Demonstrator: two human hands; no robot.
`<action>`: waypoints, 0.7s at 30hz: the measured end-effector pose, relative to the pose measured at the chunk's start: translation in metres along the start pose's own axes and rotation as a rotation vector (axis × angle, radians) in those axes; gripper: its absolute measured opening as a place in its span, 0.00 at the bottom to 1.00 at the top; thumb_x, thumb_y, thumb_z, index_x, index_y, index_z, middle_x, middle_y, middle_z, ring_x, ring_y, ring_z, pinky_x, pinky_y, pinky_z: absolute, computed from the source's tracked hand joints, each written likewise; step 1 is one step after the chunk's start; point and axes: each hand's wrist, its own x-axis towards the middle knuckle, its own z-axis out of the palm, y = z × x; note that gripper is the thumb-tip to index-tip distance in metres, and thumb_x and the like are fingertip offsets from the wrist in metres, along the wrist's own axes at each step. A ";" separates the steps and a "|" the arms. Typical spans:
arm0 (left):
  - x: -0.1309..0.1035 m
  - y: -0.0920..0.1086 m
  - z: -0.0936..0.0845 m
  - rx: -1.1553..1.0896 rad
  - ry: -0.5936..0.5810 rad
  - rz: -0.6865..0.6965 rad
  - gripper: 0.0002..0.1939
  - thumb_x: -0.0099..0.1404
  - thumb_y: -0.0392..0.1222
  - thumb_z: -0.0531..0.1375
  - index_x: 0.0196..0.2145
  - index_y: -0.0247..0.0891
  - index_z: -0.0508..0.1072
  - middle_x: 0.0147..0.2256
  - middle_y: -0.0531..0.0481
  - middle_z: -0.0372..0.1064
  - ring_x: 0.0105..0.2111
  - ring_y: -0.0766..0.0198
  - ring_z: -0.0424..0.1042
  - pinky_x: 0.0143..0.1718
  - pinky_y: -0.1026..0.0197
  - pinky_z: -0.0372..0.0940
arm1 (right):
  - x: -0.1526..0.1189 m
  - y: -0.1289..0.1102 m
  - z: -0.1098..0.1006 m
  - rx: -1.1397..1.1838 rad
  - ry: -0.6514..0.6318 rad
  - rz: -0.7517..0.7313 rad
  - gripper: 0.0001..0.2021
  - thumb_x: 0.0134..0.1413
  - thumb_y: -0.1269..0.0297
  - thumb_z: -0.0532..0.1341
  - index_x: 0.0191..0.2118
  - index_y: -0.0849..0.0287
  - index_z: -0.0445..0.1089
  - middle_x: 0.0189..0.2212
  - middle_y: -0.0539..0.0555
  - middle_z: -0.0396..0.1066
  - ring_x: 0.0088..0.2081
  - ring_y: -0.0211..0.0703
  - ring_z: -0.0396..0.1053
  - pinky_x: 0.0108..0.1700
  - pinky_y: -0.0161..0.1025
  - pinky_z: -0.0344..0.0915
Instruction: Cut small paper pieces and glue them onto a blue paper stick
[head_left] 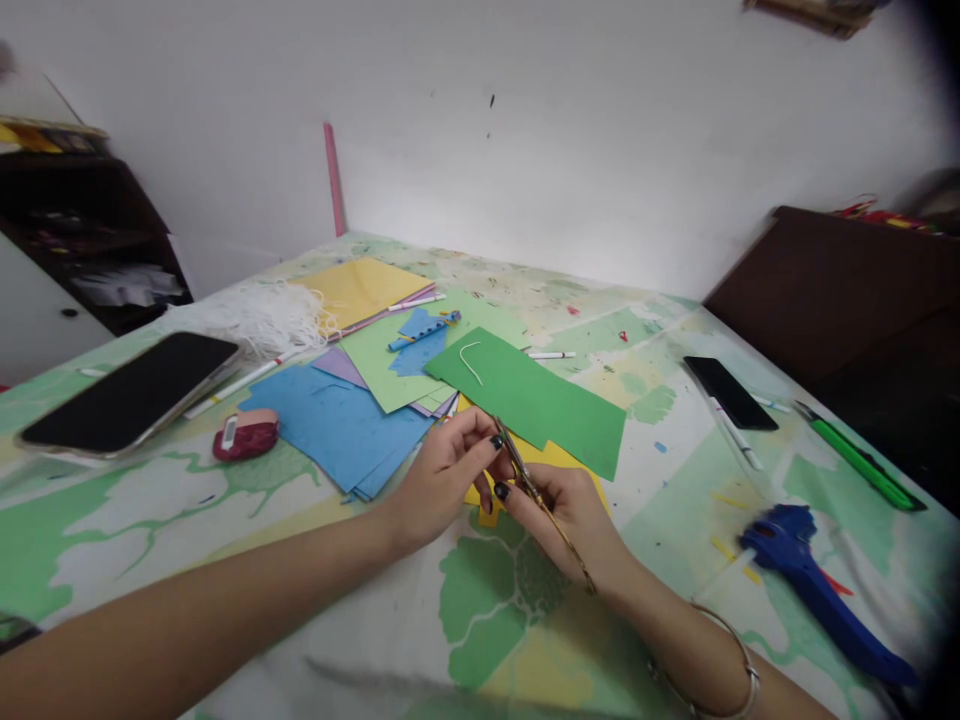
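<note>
My left hand (442,468) is closed in a pinch, its thumb and fingertips at the tool's tip; whatever it holds is too small or hidden to make out. In my right hand (571,510) is a slim gold-coloured pointed tool that looks like tweezers (553,520), slanting up to my left fingertips. Yellow paper (553,455) lies under both hands. Just beyond it is a green paper sheet (544,398) with a short white string (470,365) on top. A rolled blue paper tube (424,332) with dark dots rests on blue paper farther back.
Blue sheets (337,425), a maroon device (246,434), a phone (135,390) and white shredded strands (259,315) lie left. Rightward are a second dark phone (729,392), white sticks (735,433), a green cutter (862,462) and a blue glue gun (825,595). The wall stands behind.
</note>
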 end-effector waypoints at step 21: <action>0.000 -0.003 -0.002 -0.001 -0.012 -0.033 0.07 0.63 0.41 0.53 0.30 0.35 0.62 0.25 0.52 0.67 0.22 0.70 0.67 0.20 0.69 0.64 | 0.002 0.004 0.004 -0.039 0.038 0.059 0.21 0.51 0.51 0.53 0.17 0.61 0.55 0.16 0.46 0.44 0.20 0.31 0.43 0.21 0.33 0.41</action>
